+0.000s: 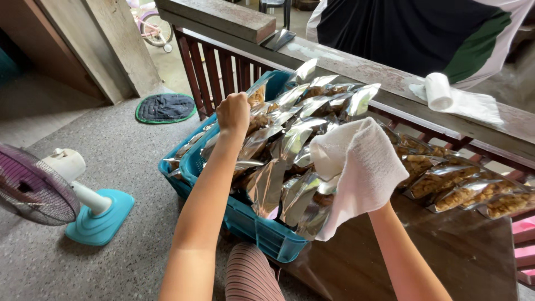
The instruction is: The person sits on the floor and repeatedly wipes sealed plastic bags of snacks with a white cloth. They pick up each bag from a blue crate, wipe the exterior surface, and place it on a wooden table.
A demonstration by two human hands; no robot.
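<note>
Silver foil pouches [290, 145] heaped in blue basket [245, 223] at bench [446, 251] edge; your left hand [233, 113] clenched on one pouch top, right hand [356, 167] wrapped in white towel [370, 184], gripping it. Better wiped one pouch at a time, basket steadied.

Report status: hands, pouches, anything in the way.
Left hand fisted on a silver foil pouch in the blue plastic basket. Right hand wrapped in white towel, over the pouches. Nothing blocking.
</note>
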